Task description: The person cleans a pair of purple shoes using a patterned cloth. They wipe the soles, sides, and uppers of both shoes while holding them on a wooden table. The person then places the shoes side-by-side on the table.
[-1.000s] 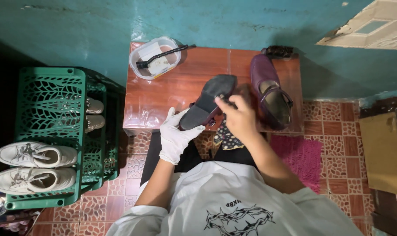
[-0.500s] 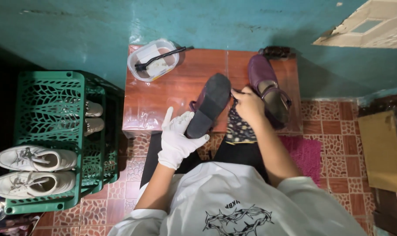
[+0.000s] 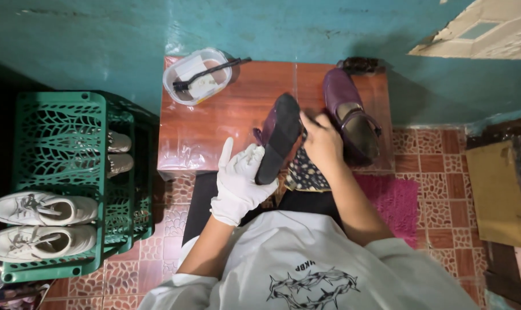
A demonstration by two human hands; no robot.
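Observation:
My left hand [image 3: 237, 181], in a white glove, holds a purple shoe [image 3: 278, 138] turned sole up over the near edge of a small red-brown table [image 3: 214, 126]. My bare right hand [image 3: 321, 140] rests against the right side of that shoe, with a patterned cloth [image 3: 306, 175] beneath it. The matching purple shoe [image 3: 349, 115] stands upright on the table to the right. A clear plastic tub [image 3: 194, 77] with a black brush [image 3: 212, 72] laid across it sits at the table's far left corner.
A green plastic rack [image 3: 59, 172] stands at the left with a pair of white sneakers [image 3: 39, 227] on top and other shoes inside. A pink mat [image 3: 392, 201] lies on the tiled floor at right, beside a brown cardboard piece [image 3: 498, 192]. A teal wall is behind the table.
The sole-up shoe has been tilted more upright and shifted right. My right hand moved from its heel end to its right side; the gloved hand kept its hold lower down.

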